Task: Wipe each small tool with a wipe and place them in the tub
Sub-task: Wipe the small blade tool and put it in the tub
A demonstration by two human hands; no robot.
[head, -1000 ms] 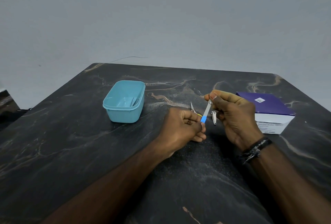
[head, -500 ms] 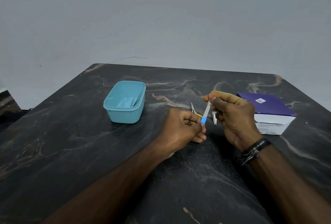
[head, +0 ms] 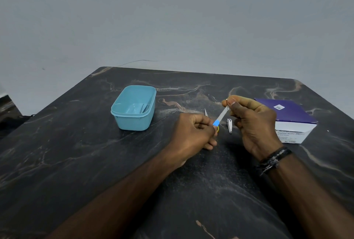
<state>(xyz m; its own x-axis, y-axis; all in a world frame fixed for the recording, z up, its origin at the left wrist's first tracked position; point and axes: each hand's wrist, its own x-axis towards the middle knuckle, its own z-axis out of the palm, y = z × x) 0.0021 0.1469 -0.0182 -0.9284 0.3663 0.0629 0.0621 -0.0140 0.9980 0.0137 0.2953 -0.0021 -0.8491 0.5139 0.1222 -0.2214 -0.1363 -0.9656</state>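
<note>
Nail file [head: 221,117] with blue handle sits between my two hands, above the dark marbled table [head: 76,162], tilted up to the right. My left hand [head: 193,133] pinches the blue handle end. My right hand [head: 252,122] pinches the file's upper tip between thumb and forefinger; a wipe there is too small to tell. Nail clipper [head: 229,125] lies on the table just beside my right hand. Small scissors [head: 206,112] lie mostly hidden behind my left hand, only the tip and a yellow handle loop showing. Light blue tub [head: 134,122] stands to the left, something pale inside. Purple-topped wipe box [head: 293,124] sits at right. Black bracelet [head: 274,159] on my right wrist.
</note>
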